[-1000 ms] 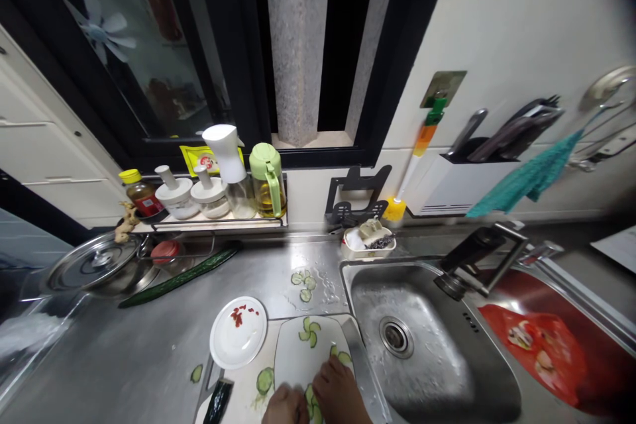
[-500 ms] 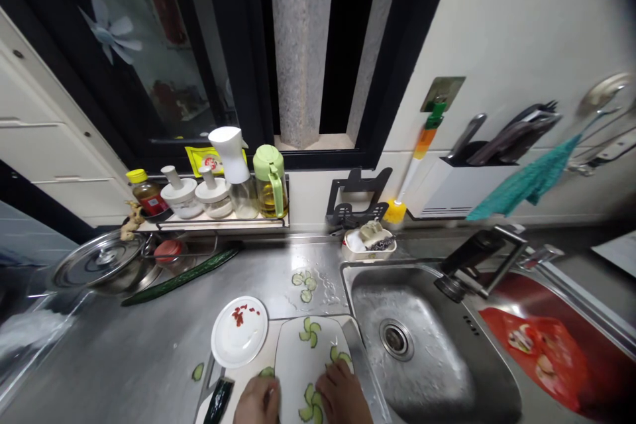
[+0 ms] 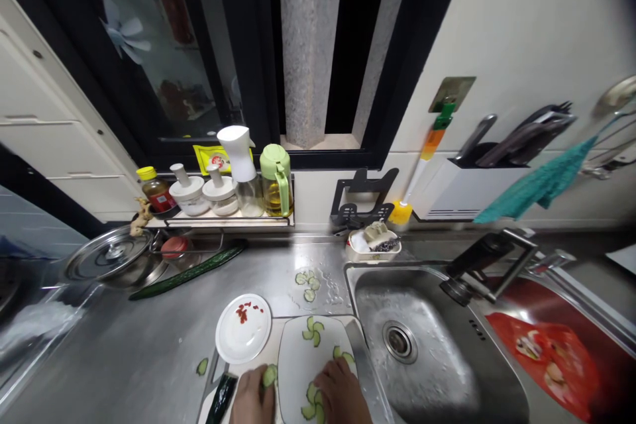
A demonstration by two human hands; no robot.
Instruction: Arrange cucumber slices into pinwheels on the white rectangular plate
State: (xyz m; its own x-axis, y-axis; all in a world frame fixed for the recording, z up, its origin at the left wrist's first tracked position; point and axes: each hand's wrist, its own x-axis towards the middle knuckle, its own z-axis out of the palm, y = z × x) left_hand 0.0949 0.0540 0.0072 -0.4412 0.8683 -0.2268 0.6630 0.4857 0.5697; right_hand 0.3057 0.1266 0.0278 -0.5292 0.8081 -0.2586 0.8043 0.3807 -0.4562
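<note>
My left hand [image 3: 252,399] is at the left edge of the white plate [image 3: 293,351], its fingers closed at a cucumber slice [image 3: 269,375] that shows beside the fingertips. Over the right half of the plate lies my right hand [image 3: 344,392], fingers bent and together; whatever they hold is hidden. Thin cucumber slices form a pinwheel [image 3: 313,330] near the plate's far edge. Another cluster of slices [image 3: 312,404] lies by my right fingertips, and a third [image 3: 342,354] shows just beyond that hand. A dark piece of cucumber [image 3: 221,399] rests left of my left hand.
A small white dish [image 3: 243,338] with red bits overlaps the cutting board [image 3: 241,371]. Several slices [image 3: 309,283] lie on the wet counter, one more [image 3: 202,366] at left. A whole cucumber [image 3: 189,273] lies farther back. The sink [image 3: 422,371] is at right.
My left hand has shifted slightly away from the plate, and the cucumber slice by its fingers shows more fully. The right hand stays near the same slices. The view has shifted slightly.
</note>
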